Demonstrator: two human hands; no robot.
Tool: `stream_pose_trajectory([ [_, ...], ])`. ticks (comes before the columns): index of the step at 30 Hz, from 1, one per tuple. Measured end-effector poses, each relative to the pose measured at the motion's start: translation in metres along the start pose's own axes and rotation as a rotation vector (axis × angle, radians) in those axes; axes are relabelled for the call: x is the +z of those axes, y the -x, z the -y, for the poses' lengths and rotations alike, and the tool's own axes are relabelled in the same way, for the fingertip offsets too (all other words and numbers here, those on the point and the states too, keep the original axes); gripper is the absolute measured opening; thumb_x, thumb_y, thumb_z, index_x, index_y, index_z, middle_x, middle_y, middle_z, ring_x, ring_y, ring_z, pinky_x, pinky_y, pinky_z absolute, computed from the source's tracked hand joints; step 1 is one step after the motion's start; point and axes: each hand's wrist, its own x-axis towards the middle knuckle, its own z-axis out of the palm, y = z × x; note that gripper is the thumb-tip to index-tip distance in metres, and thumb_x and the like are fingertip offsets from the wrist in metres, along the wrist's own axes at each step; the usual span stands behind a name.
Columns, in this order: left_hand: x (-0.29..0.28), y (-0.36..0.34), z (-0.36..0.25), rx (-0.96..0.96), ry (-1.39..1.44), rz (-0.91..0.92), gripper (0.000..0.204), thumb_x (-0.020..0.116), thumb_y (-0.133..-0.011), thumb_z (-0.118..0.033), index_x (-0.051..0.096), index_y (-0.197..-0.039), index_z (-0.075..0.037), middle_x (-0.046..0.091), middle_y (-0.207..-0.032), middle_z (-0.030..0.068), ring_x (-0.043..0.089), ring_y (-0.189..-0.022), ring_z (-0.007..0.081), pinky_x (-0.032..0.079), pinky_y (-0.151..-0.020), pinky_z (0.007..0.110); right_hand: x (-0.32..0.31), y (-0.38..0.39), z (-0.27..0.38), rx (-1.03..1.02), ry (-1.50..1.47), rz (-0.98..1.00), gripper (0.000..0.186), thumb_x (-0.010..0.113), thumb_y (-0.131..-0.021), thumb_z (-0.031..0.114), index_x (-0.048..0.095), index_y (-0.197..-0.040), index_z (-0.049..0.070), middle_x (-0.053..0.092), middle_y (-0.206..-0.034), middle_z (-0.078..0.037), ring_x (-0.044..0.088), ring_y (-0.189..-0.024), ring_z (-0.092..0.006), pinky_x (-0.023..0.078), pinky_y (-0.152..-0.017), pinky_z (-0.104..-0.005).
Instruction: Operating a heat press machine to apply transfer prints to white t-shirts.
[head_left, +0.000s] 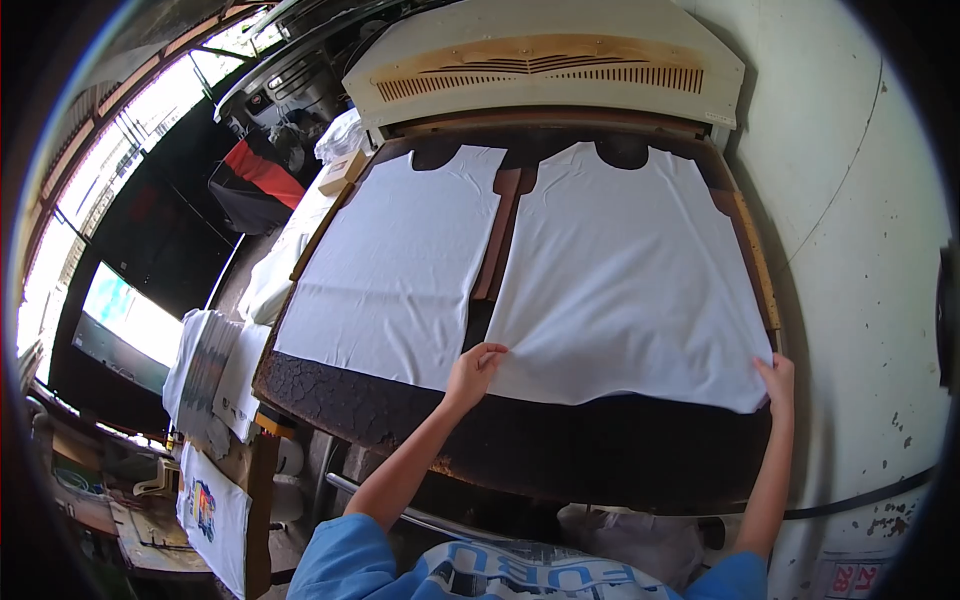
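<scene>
Squaring up the right-hand white cloth (620, 270) calls for an even pull at both lower corners. It lies on the dark table (590, 455), its rounded neck cut-out at the far end and its near hem toward the person. The left hand (474, 374) pinches the lower left corner between thumb and fingers, and the right hand (777, 382) pinches the lower right corner, so the grip is narrow on both sides. Soft folds fan out from the left pinch and the hem waves between the hands; a gentle outward and nearward pull should flatten these better than a hard tug, which could skew the shape. It would also help to lower both corners together, so that no air is trapped beneath, then stroke out the small wrinkles by the shoulders.

Just beside it, the left-hand white cloth (390, 260) lies with a crease across its middle and ripples near its hem, which probably deserve a light smoothing too. A brown strip (490, 262) shows between the two; best leave that gap, with no edges overlapping. Beyond the table's far edge stands the cream hood (550, 85), with a stained, slotted front.
</scene>
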Motion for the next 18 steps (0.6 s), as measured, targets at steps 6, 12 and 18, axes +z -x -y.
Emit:
stream_pose_trajectory([
  [6,-0.006,0.013,0.007,0.055,-0.099,-0.086,0.014,0.053,-0.08,-0.01,0.058,-0.092,-0.004,0.056,-0.064,0.0083,0.051,-0.058,0.0128,0.041,-0.056,0.027,0.001,0.023,-0.006,-0.072,0.351,-0.136,0.025,0.059,-0.073,0.011,0.04,-0.064,-0.004,0.038,-0.053,-0.011,0.037,-0.051,-0.0179,0.032,-0.049,-0.0332],
  [12,-0.01,0.018,0.004,0.006,-0.145,-0.066,0.014,0.054,-0.077,-0.009,0.058,-0.089,-0.003,0.051,-0.058,0.009,0.048,-0.053,0.0151,0.039,-0.052,0.03,0.008,0.041,0.005,-0.159,0.583,-0.245,0.028,0.059,-0.075,0.014,0.04,-0.065,-0.004,0.045,-0.058,-0.02,0.041,-0.055,-0.0365,0.035,-0.052,-0.0392],
  [18,-0.015,0.027,0.022,0.09,-0.168,-0.103,0.015,0.056,-0.075,-0.009,0.058,-0.089,-0.003,0.051,-0.056,0.0078,0.049,-0.052,0.0144,0.039,-0.05,0.028,0.014,0.058,0.009,-0.046,0.788,-0.291,0.017,0.06,-0.074,0.012,0.048,-0.074,0.0,0.054,-0.071,-0.018,0.053,-0.071,-0.0369,0.041,-0.059,-0.0417],
])
